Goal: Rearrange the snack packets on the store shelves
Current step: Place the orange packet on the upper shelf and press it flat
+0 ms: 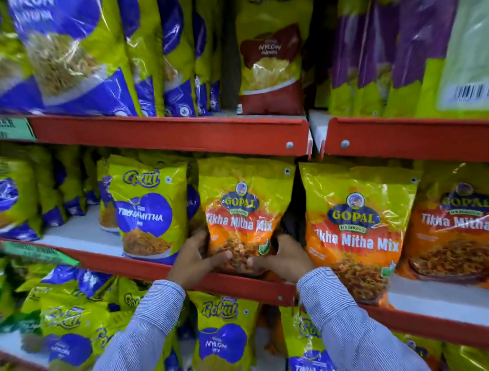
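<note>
Gripping an orange snack packet (243, 210) at its lower corners, both hands — left (197, 259), right (283, 258) — clamp it. It stands upright on the middle red shelf (168, 268), between a blue-and-yellow packet (149, 209) and a matching orange one (357, 225).

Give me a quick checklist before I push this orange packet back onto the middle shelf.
1. Both hands on the orange packet: ok, left hand and right hand grip its lower corners.
2. Packet upright, label facing out: ok.
3. Gap beside the neighbouring orange packet: ok, a dark gap shows.
4. Blue packet on the left clear of it: cannot tell, edges look close.
5. Depth behind: cannot tell.
</note>
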